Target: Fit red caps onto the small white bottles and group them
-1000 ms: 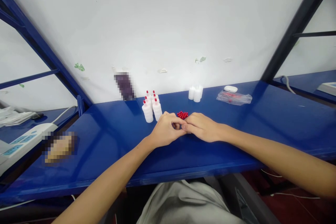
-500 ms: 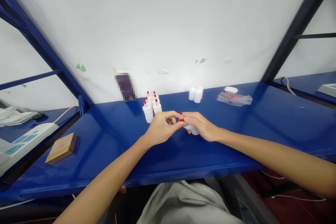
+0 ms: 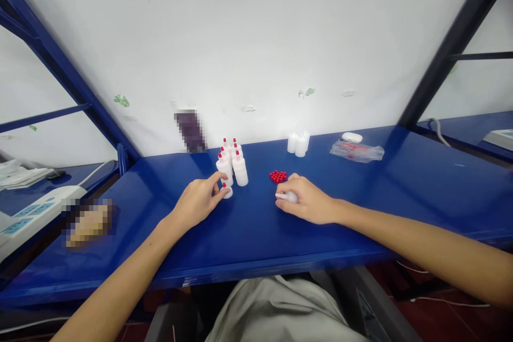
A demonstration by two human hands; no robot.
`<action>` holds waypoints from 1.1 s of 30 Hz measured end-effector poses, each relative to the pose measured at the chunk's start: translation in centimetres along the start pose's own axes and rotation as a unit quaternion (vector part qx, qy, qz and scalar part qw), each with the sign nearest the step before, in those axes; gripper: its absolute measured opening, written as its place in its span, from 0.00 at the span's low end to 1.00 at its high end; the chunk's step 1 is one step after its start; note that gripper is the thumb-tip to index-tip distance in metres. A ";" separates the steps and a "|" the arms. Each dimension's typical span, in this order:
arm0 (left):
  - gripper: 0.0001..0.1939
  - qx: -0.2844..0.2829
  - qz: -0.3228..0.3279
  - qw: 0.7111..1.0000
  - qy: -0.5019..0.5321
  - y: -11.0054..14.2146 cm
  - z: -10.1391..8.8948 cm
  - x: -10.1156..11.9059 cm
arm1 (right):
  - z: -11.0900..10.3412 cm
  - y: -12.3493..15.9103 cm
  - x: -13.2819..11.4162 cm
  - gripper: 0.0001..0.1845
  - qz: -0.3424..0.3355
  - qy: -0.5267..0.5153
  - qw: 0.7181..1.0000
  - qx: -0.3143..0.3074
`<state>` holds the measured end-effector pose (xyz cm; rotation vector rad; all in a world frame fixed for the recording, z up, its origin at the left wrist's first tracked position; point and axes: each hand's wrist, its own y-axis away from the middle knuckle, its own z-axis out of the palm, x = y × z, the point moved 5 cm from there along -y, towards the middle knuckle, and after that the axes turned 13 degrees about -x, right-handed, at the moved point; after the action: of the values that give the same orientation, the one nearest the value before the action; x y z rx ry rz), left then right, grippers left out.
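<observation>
Red-capped white bottles (image 3: 241,172) stand clustered left of a tilted, uncapped white bottle (image 3: 290,197).

Just the one head cam here, looking forward and down across the blue table (image 3: 256,240) toward the wall (image 3: 256,37).

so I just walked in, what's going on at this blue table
Someone is handling small white bottles. The left hand has its fingers at a red-tipped bottle beside a standing group of capped ones. The right hand holds a bottle with a bare white nozzle, next to a cluster of red caps. Plain white bottles stand near the wall.
</observation>
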<state>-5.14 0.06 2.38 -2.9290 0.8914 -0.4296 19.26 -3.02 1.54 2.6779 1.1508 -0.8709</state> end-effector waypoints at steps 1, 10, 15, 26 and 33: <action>0.12 0.029 0.001 0.999 -0.022 0.1 -0.1 0.1 | -0.2 0.0 0.2 0.15 0.014 -0.002 1.000 0.015; 0.14 -0.060 0.156 0.980 -0.103 -1.3 1.7 8.0 | -2.6 -0.2 4.0 0.13 0.082 -0.356 0.919 0.145; 0.14 -0.104 0.149 0.967 -0.177 -6.2 3.9 10.6 | -3.1 -0.3 5.4 0.14 0.096 -0.378 0.903 0.182; 0.11 -0.078 0.122 0.979 -0.144 -7.5 5.3 9.6 | -3.1 -0.8 4.7 0.07 0.082 -0.328 0.931 0.139; 0.06 -0.046 0.134 0.990 -0.021 -7.2 4.7 9.6 | -2.6 -0.9 4.1 0.11 0.056 -0.248 0.963 0.089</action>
<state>7.73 0.60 1.15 -2.8257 1.3104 -0.3161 22.10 1.05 1.59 2.3968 0.8273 -1.5683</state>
